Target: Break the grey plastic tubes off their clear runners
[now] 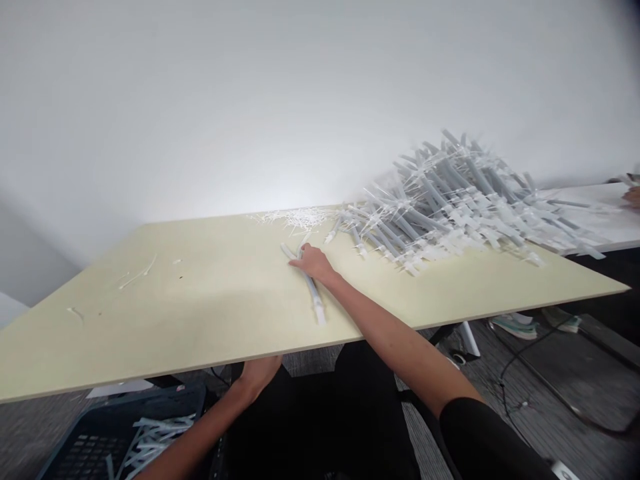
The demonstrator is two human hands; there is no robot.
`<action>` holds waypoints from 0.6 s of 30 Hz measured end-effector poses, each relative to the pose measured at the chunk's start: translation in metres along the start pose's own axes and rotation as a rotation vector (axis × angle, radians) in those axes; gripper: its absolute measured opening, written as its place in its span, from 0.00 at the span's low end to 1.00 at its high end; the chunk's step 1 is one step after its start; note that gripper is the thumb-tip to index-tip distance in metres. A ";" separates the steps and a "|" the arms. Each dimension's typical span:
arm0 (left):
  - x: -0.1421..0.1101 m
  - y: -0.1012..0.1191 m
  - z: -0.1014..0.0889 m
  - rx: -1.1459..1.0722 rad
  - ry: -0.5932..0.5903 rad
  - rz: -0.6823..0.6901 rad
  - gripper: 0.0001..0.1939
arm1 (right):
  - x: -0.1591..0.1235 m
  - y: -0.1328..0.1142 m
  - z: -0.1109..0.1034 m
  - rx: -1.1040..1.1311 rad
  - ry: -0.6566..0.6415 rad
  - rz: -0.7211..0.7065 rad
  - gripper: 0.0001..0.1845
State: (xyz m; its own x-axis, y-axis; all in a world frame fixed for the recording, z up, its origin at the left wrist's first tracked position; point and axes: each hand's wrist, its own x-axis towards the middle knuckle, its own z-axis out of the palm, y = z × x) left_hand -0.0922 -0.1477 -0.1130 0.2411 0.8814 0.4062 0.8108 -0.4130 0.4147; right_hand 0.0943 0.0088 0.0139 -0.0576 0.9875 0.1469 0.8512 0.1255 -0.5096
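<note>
My right hand (pixel 314 261) is over the middle of the table with its fingers closed on a grey tube (pixel 313 288). The tube's near end has a white end piece (pixel 321 315) that lies on the tabletop, pointing toward me. A second pale tube end (pixel 287 251) sticks out just left of my fingers; whether it belongs to the same piece I cannot tell. My left hand (pixel 261 373) is at the table's front edge, partly beneath it, and its fingers are hidden by the board.
Right of my hand rises a large heap of grey tubes (pixel 435 193) with white ends and ties. Thin white strips (pixel 305 218) lie along the back edge of the pale yellow table (pixel 210 300). A dark basket (pixel 85 437) holding pale strips stands below left. Another person's hand (pixel 633 195) shows far right.
</note>
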 end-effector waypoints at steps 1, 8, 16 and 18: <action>-0.016 -0.004 -0.004 0.032 -0.013 0.146 0.09 | 0.000 0.000 0.000 -0.012 -0.016 -0.005 0.29; -0.065 0.027 -0.087 -0.064 0.054 0.982 0.09 | 0.006 0.002 0.000 0.140 0.034 0.067 0.23; 0.132 0.040 -0.123 0.062 0.226 0.223 0.10 | 0.008 0.005 -0.015 0.446 0.263 0.091 0.17; 0.182 0.021 -0.097 0.090 0.069 0.086 0.12 | 0.007 0.004 -0.021 0.569 0.297 0.099 0.13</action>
State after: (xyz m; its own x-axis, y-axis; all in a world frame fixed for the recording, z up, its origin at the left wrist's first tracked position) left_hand -0.0829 -0.0182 0.0488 0.2769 0.8247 0.4931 0.8342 -0.4610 0.3027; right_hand 0.1087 0.0146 0.0308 0.2228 0.9388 0.2627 0.4313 0.1468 -0.8902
